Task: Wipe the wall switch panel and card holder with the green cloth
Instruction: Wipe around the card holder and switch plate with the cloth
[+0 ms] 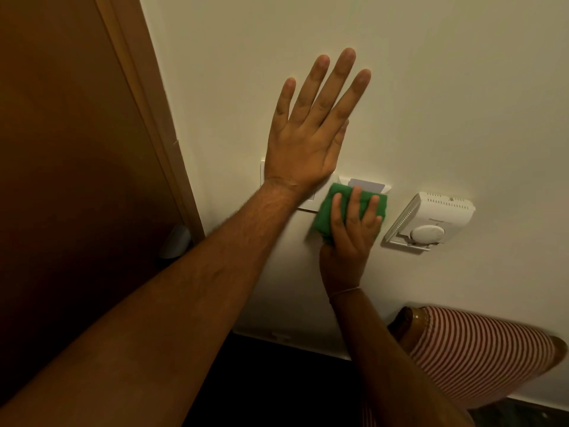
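Observation:
My left hand (311, 124) lies flat on the cream wall with its fingers spread, holding nothing; its wrist and heel cover most of the white switch panel (308, 203). My right hand (351, 232) presses a folded green cloth (326, 211) against the front of the white card holder (366, 184). A grey card sticks out of the holder's top slot. The cloth hides the holder's lower part.
A white thermostat (428, 221) with a round dial is mounted just right of the card holder. A brown door (61, 149) and its frame stand at the left, with a white door stop (175, 241) low down. A red-and-white striped chair seat (480, 355) sits at the bottom right.

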A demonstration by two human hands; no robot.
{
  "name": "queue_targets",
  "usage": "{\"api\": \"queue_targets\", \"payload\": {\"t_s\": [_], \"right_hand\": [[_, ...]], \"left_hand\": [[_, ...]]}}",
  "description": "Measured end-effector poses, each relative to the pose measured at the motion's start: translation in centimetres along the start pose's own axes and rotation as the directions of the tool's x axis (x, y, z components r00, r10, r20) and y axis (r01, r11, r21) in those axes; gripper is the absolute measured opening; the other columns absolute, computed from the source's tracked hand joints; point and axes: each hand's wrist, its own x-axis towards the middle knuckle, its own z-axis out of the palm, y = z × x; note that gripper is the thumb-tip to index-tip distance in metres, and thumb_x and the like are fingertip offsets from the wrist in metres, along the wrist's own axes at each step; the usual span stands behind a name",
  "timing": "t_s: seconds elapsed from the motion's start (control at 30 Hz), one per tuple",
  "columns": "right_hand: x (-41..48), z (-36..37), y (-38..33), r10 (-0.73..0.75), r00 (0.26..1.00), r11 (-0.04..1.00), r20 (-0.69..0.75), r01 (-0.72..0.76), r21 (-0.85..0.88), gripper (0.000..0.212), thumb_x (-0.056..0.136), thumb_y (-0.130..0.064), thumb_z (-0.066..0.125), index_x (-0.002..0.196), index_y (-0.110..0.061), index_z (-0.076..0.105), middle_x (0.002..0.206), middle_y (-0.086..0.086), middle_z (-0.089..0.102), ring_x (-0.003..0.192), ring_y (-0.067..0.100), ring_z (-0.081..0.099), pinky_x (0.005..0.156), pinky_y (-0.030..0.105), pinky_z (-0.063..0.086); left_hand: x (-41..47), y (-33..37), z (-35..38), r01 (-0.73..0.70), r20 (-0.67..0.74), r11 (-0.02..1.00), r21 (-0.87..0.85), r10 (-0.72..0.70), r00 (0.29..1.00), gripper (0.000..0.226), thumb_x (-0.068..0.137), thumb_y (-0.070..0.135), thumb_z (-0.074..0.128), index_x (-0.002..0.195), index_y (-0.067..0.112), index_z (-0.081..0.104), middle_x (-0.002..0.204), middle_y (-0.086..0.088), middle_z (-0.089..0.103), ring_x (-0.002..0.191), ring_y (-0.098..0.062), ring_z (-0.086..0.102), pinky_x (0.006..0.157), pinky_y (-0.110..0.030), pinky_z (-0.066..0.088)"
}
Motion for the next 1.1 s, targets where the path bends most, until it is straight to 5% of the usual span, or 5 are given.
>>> {"api": "queue_targets", "payload": {"t_s": [0.13, 0.23, 0.5, 0.87, 1.1], "right_hand": [[-0.2, 0.5, -0.3, -0.09, 0.995, 0.989, 0.049, 0.095, -0.117, 0.044, 0.113, -0.021, 0.032, 0.155, -0.015, 0.04, 0.166, 0.004, 0.03, 0.163, 0.025, -0.001, 0.132, 0.048, -0.001], [-0.6, 0.1, 0.8, -0.143, 0.987, 0.975, 0.078, 0.154, -0.161, 0.057, 0.103, -0.013, 0.056, 0.157, -0.016, 0.038, 0.168, 0.002, 0.023, 0.163, 0.024, 0.0, 0.132, 0.047, 0.0], [-0.7, -1.1, 1.6, 0.096, 0.995, 0.995, -0.029, -0.097, -0.01, 0.042, 0.111, -0.009, 0.038, 0.152, -0.007, 0.046, 0.165, 0.013, 0.024, 0.162, 0.026, -0.001, 0.128, 0.061, 0.01], [-0.6, -0.3, -0.1, -0.042, 0.997, 0.984, 0.066, 0.053, -0.171, 0.056, 0.101, -0.014, 0.053, 0.155, -0.014, 0.043, 0.166, 0.009, 0.029, 0.163, 0.024, -0.002, 0.131, 0.051, 0.007], [-1.5, -2.1, 2.8, 0.061, 0.997, 0.995, 0.042, -0.057, -0.08, 0.06, 0.092, 0.003, 0.056, 0.151, -0.009, 0.048, 0.166, 0.013, 0.026, 0.162, 0.028, 0.0, 0.132, 0.048, -0.001]], "left_hand": [[0.0, 0.0, -0.2, 0.008, 0.003, 1.0, 0.018, -0.008, 1.0, 0.085, 0.119, 0.023, 0.046, 0.177, 0.034, -0.015, 0.181, 0.01, -0.03, 0.171, -0.014, -0.024, 0.141, -0.048, -0.006], [-0.1, 0.0, -0.3, 0.011, 0.006, 1.0, 0.017, -0.011, 1.0, 0.084, 0.12, 0.024, 0.046, 0.177, 0.034, -0.014, 0.181, 0.01, -0.029, 0.172, -0.014, -0.024, 0.142, -0.048, -0.006], [0.0, 0.0, -0.3, 0.002, 0.002, 1.0, 0.017, -0.002, 1.0, 0.084, 0.12, 0.022, 0.045, 0.178, 0.033, -0.014, 0.182, 0.009, -0.03, 0.172, -0.015, -0.023, 0.142, -0.049, -0.006], [-0.1, 0.0, -0.4, 0.005, 0.013, 1.0, -0.003, -0.005, 1.0, 0.084, 0.12, 0.022, 0.045, 0.178, 0.034, -0.014, 0.182, 0.01, -0.03, 0.172, -0.014, -0.023, 0.142, -0.05, -0.005], [-0.1, -0.1, 0.0, -0.005, -0.004, 1.0, 0.011, 0.005, 1.0, 0.083, 0.12, 0.024, 0.044, 0.178, 0.033, -0.014, 0.183, 0.01, -0.03, 0.173, -0.015, -0.024, 0.142, -0.049, -0.007]]}}
